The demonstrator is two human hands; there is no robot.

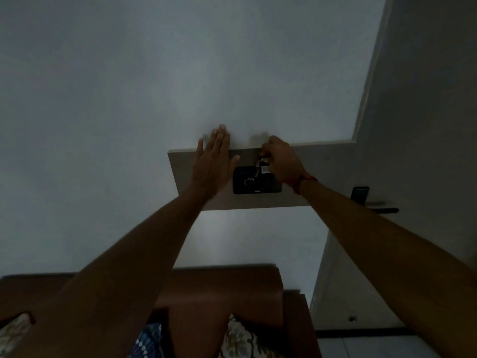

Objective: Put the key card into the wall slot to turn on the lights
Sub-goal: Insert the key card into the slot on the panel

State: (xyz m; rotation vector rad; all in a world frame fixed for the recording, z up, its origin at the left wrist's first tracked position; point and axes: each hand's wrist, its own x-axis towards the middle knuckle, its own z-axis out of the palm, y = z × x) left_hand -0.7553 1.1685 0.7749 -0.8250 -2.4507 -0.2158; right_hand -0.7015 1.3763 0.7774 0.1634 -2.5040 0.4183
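The room is dim. Both arms reach up to a pale panel (185,161) fixed across the wall (129,86). On this panel sits a black switch unit (247,180) with a round dial (249,181) near its middle.

The left hand (213,161) lies flat and open, fingers spread, palm against the panel just left of the black unit, fingertips reaching past the panel's upper edge onto the wall.

The right hand (282,161) is closed, pinching something at the top of the black unit. A small pale tag (265,169) and what looks like a key ring hang just below the fingers, in front of the unit's upper right part. The key card itself cannot be made out clearly — whether it is seated in the slot cannot be told. A red thread band (303,180) circles the right wrist.

Small light marks show on the tag and along the unit's lower edge — too small to read.

To the right, a door (426,125) carries a dark handle (382,210) with a dark lock plate (360,195) above it. Nearer, below the arms, stands brown wooden furniture (227,285) with patterned cushions (242,337) resting against it.
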